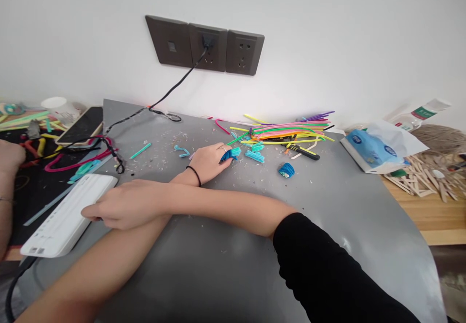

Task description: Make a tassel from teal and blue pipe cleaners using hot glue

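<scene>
Currently, our left hand [209, 163] holds a blue pipe-cleaner bundle [233, 154] between closed fingers over the worktop [225, 269]; our right hand [127, 204], crossed above, curls at a white power strip [67, 218]; we cannot tell whether it pinches anything. We judge this a reach to the strip, calling next for a steady left hold. The tissue pack's [374, 151] lettering defies reading.

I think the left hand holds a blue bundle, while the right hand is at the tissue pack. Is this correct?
Not quite: the head view shows the right hand at the white power strip, not the tissue pack. The left hand does hold the blue bundle.
</scene>
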Tool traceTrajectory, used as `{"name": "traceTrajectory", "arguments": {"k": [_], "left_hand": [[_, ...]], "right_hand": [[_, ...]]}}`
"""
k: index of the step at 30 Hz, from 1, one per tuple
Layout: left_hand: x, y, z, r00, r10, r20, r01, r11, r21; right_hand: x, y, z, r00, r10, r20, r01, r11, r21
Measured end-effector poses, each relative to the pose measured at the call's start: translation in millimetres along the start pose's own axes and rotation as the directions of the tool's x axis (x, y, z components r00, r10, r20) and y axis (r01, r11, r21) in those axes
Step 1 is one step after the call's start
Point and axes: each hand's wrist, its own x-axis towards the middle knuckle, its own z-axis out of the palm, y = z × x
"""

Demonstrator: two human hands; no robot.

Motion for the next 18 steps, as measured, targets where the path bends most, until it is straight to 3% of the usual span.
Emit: {"name": "traceTrajectory", "arguments": {"k": [18], "left_hand": [[-1.5,0.9,0.2,1.0,0.011,-0.008,-0.011,1.0,0.017]], "right_hand": [[3.6,3.2,6.4,1.0,0.001,-0.026,-0.002,1.0,-0.01]]}}
